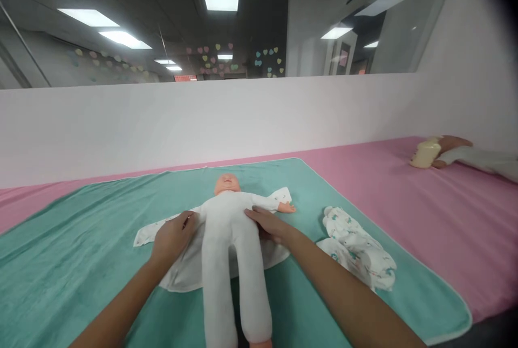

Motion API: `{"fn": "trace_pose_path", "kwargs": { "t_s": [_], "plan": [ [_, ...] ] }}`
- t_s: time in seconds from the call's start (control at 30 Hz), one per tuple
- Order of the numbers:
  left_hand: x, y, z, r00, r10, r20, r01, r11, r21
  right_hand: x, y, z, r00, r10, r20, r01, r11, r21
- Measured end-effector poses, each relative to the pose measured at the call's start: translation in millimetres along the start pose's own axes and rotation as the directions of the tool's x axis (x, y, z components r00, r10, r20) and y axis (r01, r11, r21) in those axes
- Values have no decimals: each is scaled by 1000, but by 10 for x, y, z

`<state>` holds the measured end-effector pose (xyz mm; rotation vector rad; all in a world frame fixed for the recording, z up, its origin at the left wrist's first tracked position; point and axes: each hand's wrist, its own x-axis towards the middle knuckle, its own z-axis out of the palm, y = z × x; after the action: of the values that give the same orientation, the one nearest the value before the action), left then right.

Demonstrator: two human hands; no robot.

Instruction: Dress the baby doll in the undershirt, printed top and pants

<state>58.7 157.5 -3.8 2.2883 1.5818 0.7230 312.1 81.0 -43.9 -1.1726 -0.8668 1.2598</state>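
A baby doll (231, 216) with a white cloth body lies face up, its head away from me and its legs toward me. Beneath it a small white baby top (184, 275) is spread open, its patterned sleeves reaching out on both sides. My left hand (174, 237) is closed at the doll's arm on the left; that arm's end is hidden. My right hand (269, 224) grips the doll's side, thumb on the torso and fingers tucked underneath. The doll's other arm stretches out over a sleeve.
A teal blanket (101, 261) lies under the doll on a pink-covered surface (364, 170). Crumpled patterned baby clothes (360, 248) lie to the right. Another doll in white (485, 160) and a pale yellow bottle (426, 152) are at far right. A white wall (202, 121) with windows stands behind.
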Motion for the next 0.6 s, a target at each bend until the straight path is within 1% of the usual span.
{"fn": "trace_pose_path", "kwargs": {
  "t_s": [0.03, 0.07, 0.13, 0.17, 0.23, 0.3, 0.33, 0.37, 0.4, 0.47, 0.53, 0.6],
  "plan": [
    [65, -130, -14, 999, -14, -43, 14, 1000, -1, 15, -8, -43, 999, 13, 45, -9, 996, -88],
    [119, -261, -19, 997, -34, -75, 33, 999, -26, 30, -10, -79, 999, 1, 45, 7, 984, -179],
    [201, -504, -6, 990, -73, -123, 62, 994, -94, 55, -5, -115, 991, -118, -55, 91, 930, -357],
    [234, -605, 8, 988, -85, -132, 69, 990, -121, 62, -4, -111, 972, -204, -117, 132, 886, -444],
    [285, -749, 36, 991, -86, -103, 68, 985, -161, 56, -19, -50, 899, -384, -210, 201, 789, -581],
    [320, -814, 57, 997, -72, -41, 64, 982, -175, 22, -66, 86, 832, -504, -232, 255, 719, -647],
    [330, -823, 61, 999, -52, -7, 51, 985, -166, -1, -99, 179, 814, -539, -216, 288, 698, -656],
    [334, -821, 61, 1000, -23, 20, 26, 989, -148, -22, -138, 286, 805, -567, -175, 332, 675, -659],
    [334, -811, 56, 999, 8, 38, -3, 992, -128, -37, -177, 404, 798, -593, -108, 387, 641, -662],
    [315, -779, 23, 998, 38, 59, -29, 989, -146, -31, -255, 656, 767, -636, 80, 519, 542, -662],
    [272, -742, -39, 997, 8, 80, 15, 959, -282, 41, -323, 904, 711, -636, 300, 647, 426, -632],
    [206, -704, -121, 991, -22, 129, 81, 875, -477, 171, -377, 1120, 659, -580, 479, 730, 339, -594]
  ]
}}
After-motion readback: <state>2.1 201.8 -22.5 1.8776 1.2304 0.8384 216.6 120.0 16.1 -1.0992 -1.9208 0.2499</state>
